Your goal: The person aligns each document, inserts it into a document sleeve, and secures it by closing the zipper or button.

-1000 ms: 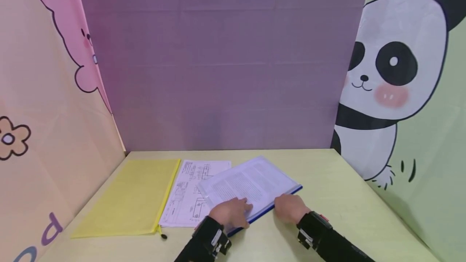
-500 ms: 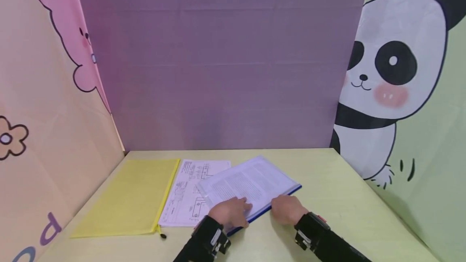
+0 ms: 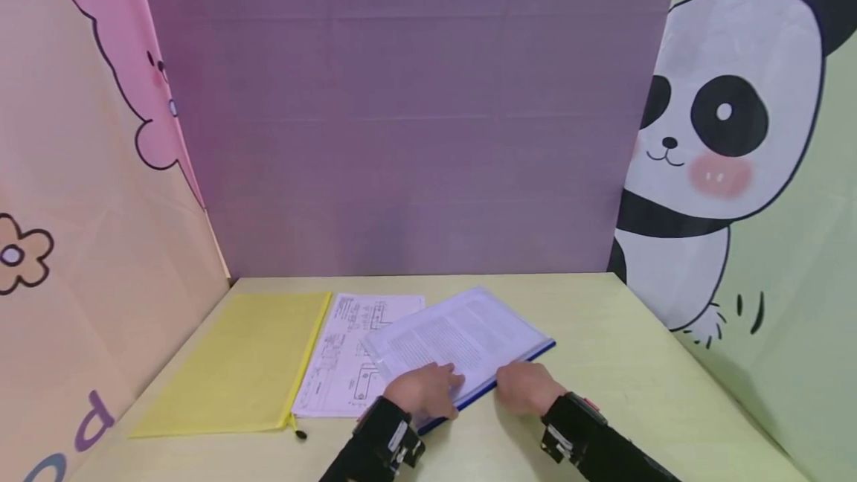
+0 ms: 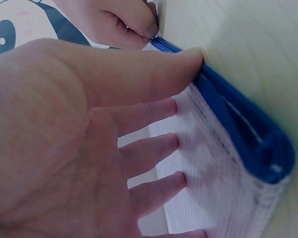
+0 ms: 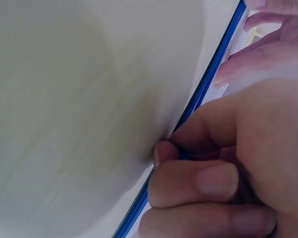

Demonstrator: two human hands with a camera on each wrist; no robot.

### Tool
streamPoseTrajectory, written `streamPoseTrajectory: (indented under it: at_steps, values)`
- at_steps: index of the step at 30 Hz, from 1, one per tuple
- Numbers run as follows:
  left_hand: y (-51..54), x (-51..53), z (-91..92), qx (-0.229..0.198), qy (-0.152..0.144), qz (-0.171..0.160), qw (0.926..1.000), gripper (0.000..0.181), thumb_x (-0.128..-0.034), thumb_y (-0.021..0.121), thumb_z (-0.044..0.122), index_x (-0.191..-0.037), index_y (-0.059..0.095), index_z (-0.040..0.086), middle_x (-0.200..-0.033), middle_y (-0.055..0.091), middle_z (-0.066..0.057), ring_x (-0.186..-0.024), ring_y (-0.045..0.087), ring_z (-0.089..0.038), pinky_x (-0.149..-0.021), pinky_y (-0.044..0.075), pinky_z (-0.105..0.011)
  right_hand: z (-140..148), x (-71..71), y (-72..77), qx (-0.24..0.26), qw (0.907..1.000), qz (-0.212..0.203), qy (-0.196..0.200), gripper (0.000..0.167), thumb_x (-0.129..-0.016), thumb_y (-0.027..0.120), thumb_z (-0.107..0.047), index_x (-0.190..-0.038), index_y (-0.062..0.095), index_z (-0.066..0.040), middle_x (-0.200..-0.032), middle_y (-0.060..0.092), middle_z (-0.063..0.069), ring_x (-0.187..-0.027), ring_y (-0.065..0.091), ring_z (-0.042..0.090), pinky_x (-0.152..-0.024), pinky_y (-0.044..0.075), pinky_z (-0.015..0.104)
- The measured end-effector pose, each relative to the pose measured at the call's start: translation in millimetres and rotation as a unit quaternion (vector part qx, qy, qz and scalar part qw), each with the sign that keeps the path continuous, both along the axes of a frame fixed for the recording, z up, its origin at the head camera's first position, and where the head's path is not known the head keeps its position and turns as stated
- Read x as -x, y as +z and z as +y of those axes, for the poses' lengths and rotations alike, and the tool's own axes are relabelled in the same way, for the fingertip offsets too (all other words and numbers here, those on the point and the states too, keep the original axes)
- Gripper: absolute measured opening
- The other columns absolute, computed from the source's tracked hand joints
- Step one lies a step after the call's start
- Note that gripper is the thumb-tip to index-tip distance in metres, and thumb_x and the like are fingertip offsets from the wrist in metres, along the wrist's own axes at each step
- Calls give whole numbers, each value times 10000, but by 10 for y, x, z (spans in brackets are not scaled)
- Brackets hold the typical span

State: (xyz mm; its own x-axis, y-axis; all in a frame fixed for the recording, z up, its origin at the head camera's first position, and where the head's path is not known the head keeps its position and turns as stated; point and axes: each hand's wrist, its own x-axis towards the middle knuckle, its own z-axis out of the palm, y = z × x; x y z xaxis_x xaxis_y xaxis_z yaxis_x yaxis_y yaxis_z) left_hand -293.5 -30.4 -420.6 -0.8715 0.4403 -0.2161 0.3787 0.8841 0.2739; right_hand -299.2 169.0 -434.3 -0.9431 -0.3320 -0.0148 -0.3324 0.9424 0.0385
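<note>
Right fingers (image 3: 510, 387) leftward, tabletop (image 3: 623, 363) pale, backdrop (image 3: 415, 117) purple

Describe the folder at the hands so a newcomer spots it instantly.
On the pale table, right of the yellow pouch, a clear folder lies aslant, overlapping a sheet of drawings. The left hand and right hand touch its near edge. Its blue strip there sets it apart from both neighbours.

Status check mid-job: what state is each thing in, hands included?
Left hand: spread on the clear folder, thumb touching the blue spine.
Right hand: curled, pinching the blue spine.
Clear folder: askew, print visible through its cover, overlapping the drawing sheet.
Blue spine: along the folder's near edge; how firmly fitted, can't tell.
Drawing sheet: flat, partly covered.
Yellow pouch: flat; zip open or shut, can't tell.
</note>
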Motion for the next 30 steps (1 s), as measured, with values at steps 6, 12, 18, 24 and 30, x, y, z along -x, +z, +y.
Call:
streamPoseTrajectory:
  at_steps: [6,12,18,24,30]
  values:
    - [2,7,0,92,-41,83,9999,586,-843,771,334,-1409,624,288,-1530,502,38,-1418,446,-258,-1140,382,-428,-52,-11,-4,19,10000,-64,-36,185,-882,625,-108,-709,566,-80,-700,560,63,-626,529,239,-602,521,445]
    - [22,-14,-2,45,-9,61,10000,580,-845,774,328,-1405,629,285,-1529,504,35,-1416,448,-258,-1136,387,-431,-80,-58,6,52,10000,-21,-51,178,-893,626,-115,-728,580,-67,-718,575,74,-633,541,249,-614,527,452]
    - [20,-23,-3,16,33,26,10000,571,-849,774,322,-1401,633,286,-1526,507,31,-1411,454,-253,-1124,399,-425,-109,-81,11,-18,10000,-41,16,191,-891,635,-124,-717,575,-72,-691,547,58,-615,524,234,-595,521,442]
    - [27,-31,-6,70,-27,108,9999,571,-854,772,332,-1405,631,279,-1521,514,20,-1403,464,-260,-1111,414,-420,-155,-89,29,17,9999,-113,85,190,-890,639,-121,-716,577,-76,-692,551,48,-627,523,223,-605,517,431]
    - [43,-34,-4,133,-111,224,9996,577,-843,775,348,-1398,639,263,-1509,528,12,-1401,468,-260,-1114,413,-407,-175,-94,23,147,9997,-177,-8,200,-901,631,-128,-714,577,-85,-692,552,38,-629,523,221,-601,507,423]
